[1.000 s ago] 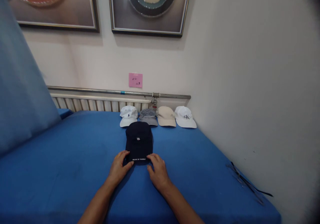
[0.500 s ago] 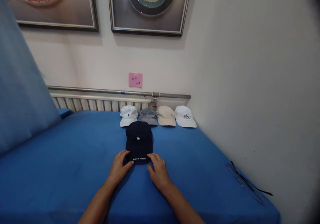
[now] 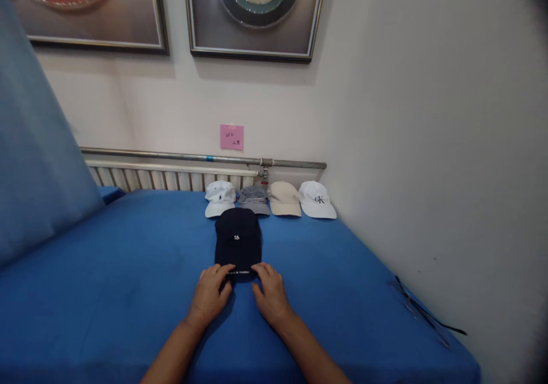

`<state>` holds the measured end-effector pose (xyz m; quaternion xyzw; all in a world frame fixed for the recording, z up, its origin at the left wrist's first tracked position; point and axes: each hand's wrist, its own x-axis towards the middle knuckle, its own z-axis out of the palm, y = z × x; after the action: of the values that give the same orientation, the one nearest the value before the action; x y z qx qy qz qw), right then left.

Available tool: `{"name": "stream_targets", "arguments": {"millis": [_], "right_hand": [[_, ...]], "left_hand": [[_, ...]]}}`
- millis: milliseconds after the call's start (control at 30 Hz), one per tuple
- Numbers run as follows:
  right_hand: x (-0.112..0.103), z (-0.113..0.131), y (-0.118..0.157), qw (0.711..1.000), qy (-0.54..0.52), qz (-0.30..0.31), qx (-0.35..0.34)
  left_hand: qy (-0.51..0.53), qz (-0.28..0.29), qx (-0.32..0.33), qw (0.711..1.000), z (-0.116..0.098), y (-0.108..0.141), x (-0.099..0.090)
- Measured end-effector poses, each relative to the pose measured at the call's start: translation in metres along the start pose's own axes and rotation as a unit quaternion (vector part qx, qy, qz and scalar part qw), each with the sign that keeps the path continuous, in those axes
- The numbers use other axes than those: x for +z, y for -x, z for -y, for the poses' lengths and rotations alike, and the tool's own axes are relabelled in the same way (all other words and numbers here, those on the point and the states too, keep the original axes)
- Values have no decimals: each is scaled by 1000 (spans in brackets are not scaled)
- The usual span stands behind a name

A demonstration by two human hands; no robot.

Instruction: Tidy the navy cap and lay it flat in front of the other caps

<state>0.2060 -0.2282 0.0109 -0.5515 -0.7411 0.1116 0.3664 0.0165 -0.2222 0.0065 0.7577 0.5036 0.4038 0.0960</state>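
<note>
A dark baseball cap point(image 3: 237, 230) lies on the blue-covered surface, its brim toward me. White "TA" letters mark its front, and small white lettering runs along the brim. My left hand point(image 3: 209, 294) is closed at the brim's left front corner, fingertips on top covering the start of the lettering, thumb at the front edge. At the right front corner, my right hand point(image 3: 272, 295) touches the brim with its fingertips. Its fingers are curved and its thumb stays apart, below the brim. Behind stand a white cap point(image 3: 220, 197), a grey cap point(image 3: 254, 197), a beige cap point(image 3: 283, 195) and a white CK cap point(image 3: 315, 197).
The blue cloth point(image 3: 128, 281) covers a wide surface against the wall. Eyeglasses point(image 3: 422, 310) lie near its right edge. A pipe point(image 3: 171, 155) and a radiator point(image 3: 171, 178) run along the back. A blue curtain point(image 3: 38, 144) hangs at left, and a pink note point(image 3: 232, 137) is on the wall.
My left hand has slid a little to the right, and its fingertips now cover part of the brim lettering. The right hand and all the caps look unmoved.
</note>
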Motion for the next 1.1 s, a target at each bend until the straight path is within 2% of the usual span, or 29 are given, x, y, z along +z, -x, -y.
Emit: {"name": "stream_targets", "arguments": {"millis": [767, 1100], "right_hand": [[-2, 3, 0, 1000, 6, 13, 7], [-2, 3, 0, 1000, 14, 23, 13]], "left_hand": [[-46, -6, -2, 999, 5, 1, 5], [-45, -31, 5, 999, 12, 2, 10]]}}
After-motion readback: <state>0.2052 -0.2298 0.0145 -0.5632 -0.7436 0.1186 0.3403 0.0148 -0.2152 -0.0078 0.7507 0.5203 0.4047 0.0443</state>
